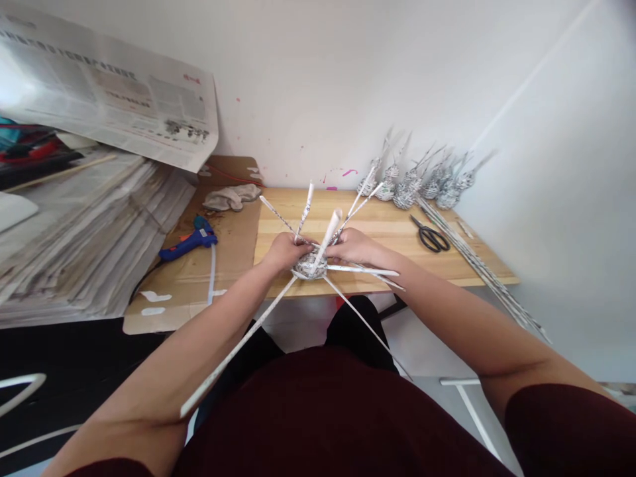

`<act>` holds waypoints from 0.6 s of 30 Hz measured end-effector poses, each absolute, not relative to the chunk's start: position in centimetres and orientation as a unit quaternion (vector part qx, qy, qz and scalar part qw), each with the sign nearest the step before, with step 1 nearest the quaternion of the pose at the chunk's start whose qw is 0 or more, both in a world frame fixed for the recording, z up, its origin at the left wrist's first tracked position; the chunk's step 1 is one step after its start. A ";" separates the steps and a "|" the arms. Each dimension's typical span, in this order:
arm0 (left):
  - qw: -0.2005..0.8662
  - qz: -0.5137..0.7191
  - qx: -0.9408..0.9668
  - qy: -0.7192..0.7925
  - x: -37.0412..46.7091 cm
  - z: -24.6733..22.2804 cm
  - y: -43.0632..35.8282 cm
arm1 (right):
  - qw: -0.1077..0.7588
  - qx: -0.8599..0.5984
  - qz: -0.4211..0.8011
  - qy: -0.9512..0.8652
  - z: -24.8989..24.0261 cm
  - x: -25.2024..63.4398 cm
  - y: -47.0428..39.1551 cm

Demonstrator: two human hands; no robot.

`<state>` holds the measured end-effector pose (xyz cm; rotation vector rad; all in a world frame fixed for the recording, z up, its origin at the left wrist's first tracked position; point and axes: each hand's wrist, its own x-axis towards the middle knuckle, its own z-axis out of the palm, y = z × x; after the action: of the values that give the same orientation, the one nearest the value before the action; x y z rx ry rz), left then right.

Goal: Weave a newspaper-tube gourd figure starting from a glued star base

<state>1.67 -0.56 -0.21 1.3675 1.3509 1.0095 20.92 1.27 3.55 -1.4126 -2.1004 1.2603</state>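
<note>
Over the front of the wooden table, both hands hold a small round piece woven from rolled newspaper [309, 266]. Several long paper sticks spread out from it: one paper stick [238, 348] runs down along my left forearm, and a thicker paper tube [328, 242] rises from its middle. My left hand [287, 252] is closed on the weave's left side. On the other side, my right hand [354, 246] pinches the weave and the base of a stick; its fingertips are partly hidden behind the sticks.
Black scissors [431, 237] and a bundle of paper sticks [481, 271] lie at right. Several woven paper gourd shapes [407, 189] stand along the wall. A blue glue gun [191, 242] and gloves [232, 197] rest on cardboard [233, 245], beside stacked newspapers [99, 245].
</note>
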 end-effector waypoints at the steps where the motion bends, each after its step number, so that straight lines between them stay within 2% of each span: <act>1: 0.461 0.406 0.557 0.558 1.7 -0.2 -0.5 | 0.162 -0.511 0.424 -0.730 3.6 20.6 1.3; 8: 0.431 0.388 0.574 0.579 1.7 -0.6 0.0 | 0.160 -0.530 0.293 -0.780 4.5 20.0 0.7; 18: 0.411 0.372 0.603 0.574 1.9 -0.1 -0.2 | 0.139 -0.555 0.295 -0.765 5.3 19.8 0.8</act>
<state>1.93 -0.16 -0.12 1.5171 1.4458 0.9366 19.82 0.78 5.31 -1.6058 -2.2115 0.8538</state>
